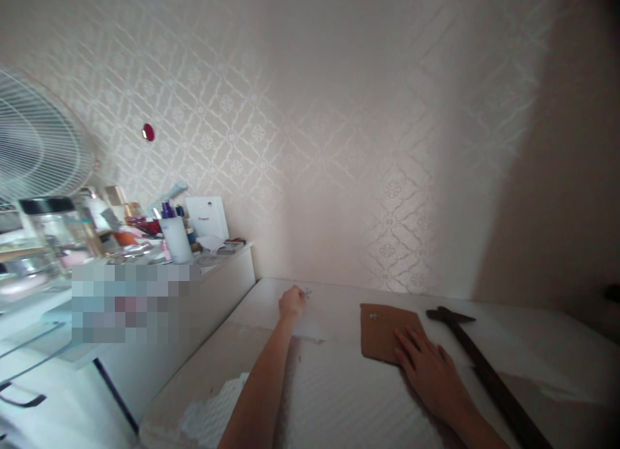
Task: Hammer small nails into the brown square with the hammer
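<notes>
on the clock face of the view, a pale surface point(334, 384) spreads across the lower part from four to seven, its far edge against the wall; i cannot tell if it is a mattress or a covered worktop. faint quilting shows in the middle, and a ragged white quilted patch point(220, 407) lies at seven.

the left hand point(292, 300) is at six, fingers curled in beside some thin metal bits point(307, 294); i cannot tell whether it pinches one. the right hand point(431, 371) is between four and five, spread palm down, fingers on a brown cardboard piece point(380, 336) lying flat. at four, near that hand, lies a dark hammer point(494, 378), head pointing away from the person.

lattice-and-flower wallpaper point(227, 103) covers the wall, with deep shadow from two to three and a dark red oval point(148, 132) near ten. a white cabinet point(165, 352) stands at eight; crowded on it, toward nine, are a black-lidded clear jar point(51, 232), a frosted container point(177, 242) and a white box point(207, 218). between nine and ten is a round fan grille point(39, 135).
</notes>
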